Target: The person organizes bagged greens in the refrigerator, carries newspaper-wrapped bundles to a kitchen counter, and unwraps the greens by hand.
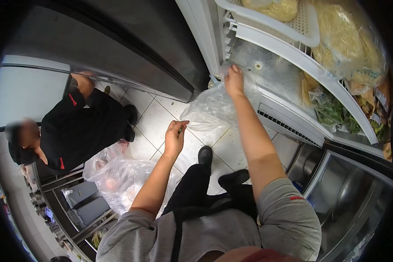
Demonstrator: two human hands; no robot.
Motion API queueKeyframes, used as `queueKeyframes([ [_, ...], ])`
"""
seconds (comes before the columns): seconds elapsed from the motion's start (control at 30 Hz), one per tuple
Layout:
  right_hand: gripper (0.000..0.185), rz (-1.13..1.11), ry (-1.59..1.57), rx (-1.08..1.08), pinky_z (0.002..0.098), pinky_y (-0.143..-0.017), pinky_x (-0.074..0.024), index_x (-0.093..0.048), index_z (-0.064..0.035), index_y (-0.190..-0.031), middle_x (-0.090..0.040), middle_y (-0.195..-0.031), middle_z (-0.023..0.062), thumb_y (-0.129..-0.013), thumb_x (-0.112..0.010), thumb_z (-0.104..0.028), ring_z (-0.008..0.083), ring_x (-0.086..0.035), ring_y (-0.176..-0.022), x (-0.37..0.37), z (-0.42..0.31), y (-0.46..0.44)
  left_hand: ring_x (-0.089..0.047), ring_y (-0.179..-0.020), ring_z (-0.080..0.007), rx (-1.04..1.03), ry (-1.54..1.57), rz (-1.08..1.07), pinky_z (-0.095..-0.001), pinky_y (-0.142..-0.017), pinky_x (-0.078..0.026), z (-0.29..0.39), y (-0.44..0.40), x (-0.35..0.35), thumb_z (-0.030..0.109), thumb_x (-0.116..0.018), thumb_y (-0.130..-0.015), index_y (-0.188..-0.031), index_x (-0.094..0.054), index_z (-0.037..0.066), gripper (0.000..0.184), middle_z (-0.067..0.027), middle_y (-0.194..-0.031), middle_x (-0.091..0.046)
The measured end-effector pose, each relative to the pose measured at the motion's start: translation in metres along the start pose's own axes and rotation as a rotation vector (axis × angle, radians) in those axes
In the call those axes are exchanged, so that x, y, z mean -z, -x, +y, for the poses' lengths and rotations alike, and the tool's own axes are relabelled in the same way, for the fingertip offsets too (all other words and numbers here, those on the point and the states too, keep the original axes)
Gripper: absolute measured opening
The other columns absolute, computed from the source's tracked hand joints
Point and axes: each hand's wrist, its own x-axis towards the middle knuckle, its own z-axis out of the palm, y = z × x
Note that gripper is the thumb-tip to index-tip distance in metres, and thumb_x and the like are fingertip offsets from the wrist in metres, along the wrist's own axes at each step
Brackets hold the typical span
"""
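A clear plastic bag (214, 109) hangs in front of the open fridge, crumpled and see-through. My right hand (234, 82) is closed on its upper edge, close to the fridge's bottom shelf. At the bag's left side is my left hand (175, 136), its fingers pinched together. A small greenish bit shows between those fingers, too small to name. Whether the left fingertips touch the bag, I cannot tell.
The fridge (266, 65) holds bagged pale noodle-like food (340, 39) and leafy greens (329, 109). A co-worker (85, 126) in black bends at the left. Large filled plastic bags (118, 183) stand by my left arm. A glass-fronted door (345, 187) is at right.
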Motion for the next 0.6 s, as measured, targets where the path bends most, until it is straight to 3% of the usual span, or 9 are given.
queueKeyframes([
  [0.07,0.018,0.024,-0.113,0.096,0.0428,-0.095,-0.0367,-0.059,0.0,-0.093,-0.054,-0.113,0.0216,-0.076,-0.055,-0.006,0.0378,-0.049,-0.107,0.007,0.026,0.005,-0.052,-0.068,-0.0221,0.046,0.0,-0.009,-0.0301,-0.063,-0.043,-0.001,0.009,0.007,0.002,-0.057,-0.083,-0.095,-0.066,0.005,0.016,-0.0106,-0.077,-0.053],
  [0.13,0.024,0.188,-0.166,-0.155,0.0415,-0.1,-0.0338,-0.057,0.0003,-0.101,-0.05,-0.119,0.0236,-0.079,-0.054,-0.008,0.0397,-0.045,-0.113,0.035,0.074,-0.007,-0.052,-0.068,-0.0222,0.066,-0.013,-0.023,-0.0301,-0.063,-0.043,-0.005,0.018,0.016,0.002,-0.057,-0.083,-0.095,-0.066,0.005,0.015,-0.0106,-0.077,-0.053],
  [0.17,0.032,0.301,0.076,-0.22,0.0416,-0.1,-0.0335,-0.053,-0.002,-0.112,-0.049,-0.12,0.0247,-0.081,-0.053,-0.012,0.0405,-0.044,-0.114,0.044,0.098,-0.013,-0.052,-0.068,-0.0222,0.07,-0.033,-0.041,-0.0302,-0.063,-0.043,-0.008,0.021,0.019,0.002,-0.057,-0.083,-0.094,-0.066,0.005,0.015,-0.0106,-0.076,-0.053],
  [0.27,0.035,0.181,0.185,-0.26,0.0421,-0.099,-0.0339,-0.051,-0.0035,-0.115,-0.049,-0.121,0.0237,-0.083,-0.053,-0.018,0.0397,-0.044,-0.114,0.066,0.114,-0.047,-0.052,-0.067,-0.022,0.118,-0.042,-0.051,-0.0303,-0.061,-0.043,-0.013,0.033,0.027,0.002,-0.057,-0.082,-0.094,-0.066,0.006,0.015,-0.0104,-0.077,-0.054],
  [0.37,0.04,-0.049,0.201,-0.213,0.0401,-0.103,-0.0283,-0.048,-0.002,-0.119,-0.042,-0.13,0.0217,-0.089,-0.049,-0.029,0.0343,-0.035,-0.124,0.045,0.095,-0.075,-0.053,-0.067,-0.022,0.148,-0.058,-0.046,-0.0303,-0.061,-0.044,-0.025,0.039,0.033,0.002,-0.057,-0.083,-0.094,-0.066,0.007,0.016,-0.0103,-0.077,-0.054],
  [0.43,0.038,-0.339,0.19,-0.156,0.0415,-0.102,-0.029,-0.052,-0.0008,-0.109,-0.045,-0.126,0.0211,-0.089,-0.047,-0.033,0.0346,-0.038,-0.121,0.022,0.058,-0.075,-0.054,-0.068,-0.0221,0.16,-0.051,-0.066,-0.0302,-0.061,-0.044,-0.028,0.045,0.037,0.001,-0.057,-0.083,-0.094,-0.066,0.007,0.016,-0.0103,-0.078,-0.054],
  [0.5,0.022,-0.211,0.176,0.041,0.041,-0.093,-0.038,-0.055,-0.0033,-0.094,-0.054,-0.107,0.0172,-0.084,-0.053,-0.023,0.0339,-0.048,-0.106,0.002,0.049,-0.049,-0.055,-0.07,-0.0225,0.222,-0.06,-0.087,-0.0303,-0.062,-0.045,-0.027,0.047,0.045,0.001,-0.057,-0.083,-0.094,-0.066,0.007,0.016,-0.0105,-0.079,-0.055],
  [0.6,0.015,-0.4,-0.048,-0.086,0.0419,-0.094,-0.0373,-0.054,-0.0012,-0.091,-0.053,-0.108,0.0183,-0.08,-0.054,-0.012,0.0348,-0.048,-0.106,0.021,0.023,-0.033,-0.056,-0.071,-0.0229,0.194,-0.051,-0.09,-0.0306,-0.063,-0.045,-0.024,0.044,0.048,0.002,-0.057,-0.083,-0.095,-0.066,0.007,0.016,-0.0107,-0.08,-0.055],
])
